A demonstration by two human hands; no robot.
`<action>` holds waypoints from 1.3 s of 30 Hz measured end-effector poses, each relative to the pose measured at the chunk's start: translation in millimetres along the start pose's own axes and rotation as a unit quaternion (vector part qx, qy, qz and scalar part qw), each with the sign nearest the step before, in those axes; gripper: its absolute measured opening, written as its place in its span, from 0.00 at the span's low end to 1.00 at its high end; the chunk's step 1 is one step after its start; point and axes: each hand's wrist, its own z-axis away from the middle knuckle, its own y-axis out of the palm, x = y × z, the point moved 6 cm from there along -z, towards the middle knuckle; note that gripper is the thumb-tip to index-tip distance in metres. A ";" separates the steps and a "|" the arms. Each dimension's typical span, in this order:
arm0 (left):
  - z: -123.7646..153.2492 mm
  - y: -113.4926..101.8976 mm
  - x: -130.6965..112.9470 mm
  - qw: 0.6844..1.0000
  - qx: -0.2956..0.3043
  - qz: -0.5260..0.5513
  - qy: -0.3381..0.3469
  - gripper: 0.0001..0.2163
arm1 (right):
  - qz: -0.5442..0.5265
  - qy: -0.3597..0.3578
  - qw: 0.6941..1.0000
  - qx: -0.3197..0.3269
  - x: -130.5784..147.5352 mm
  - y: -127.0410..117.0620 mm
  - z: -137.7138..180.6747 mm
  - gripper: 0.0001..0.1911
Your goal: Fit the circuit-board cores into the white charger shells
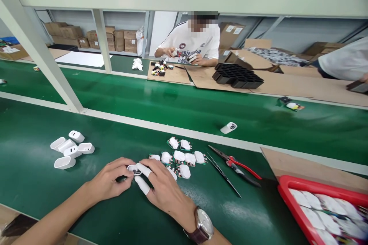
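"What are the hands doing in the head view?"

"The left hand (115, 179) and right hand (165, 189) pinch one white casing (133, 169) between their fingertips, over the table (120, 222). White covers (142, 185) sheathe the right thumb and index finger."

"And around it?"

"More casings (64, 163) to the left; white-topped circuit boards (184, 171) just beyond the right hand, then tweezers (224, 175) and pliers (234, 164)."

"Any writing?"

"Across the way, a co-worker's shirt (198, 42) reads 'spiration', its start partly hidden; the line below is too blocked to read. Labels on the carton (227, 40) behind are too small, as is the watch (204, 222) dial."
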 end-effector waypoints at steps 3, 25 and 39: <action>-0.6 0.8 0.2 1.000 0.002 0.010 -0.003 0.12 | 0.036 -0.030 0.999 0.017 5.1 5.2 -1.5 0.11; 8.8 -5.0 39.9 0.930 -0.075 0.210 -0.292 0.08 | 0.019 0.010 0.996 -0.087 -15.5 -25.1 -0.7 0.15; -132.4 -89.1 96.6 0.941 -0.064 -0.197 -0.266 0.10 | 0.222 0.006 0.974 0.043 -44.9 0.8 17.4 0.10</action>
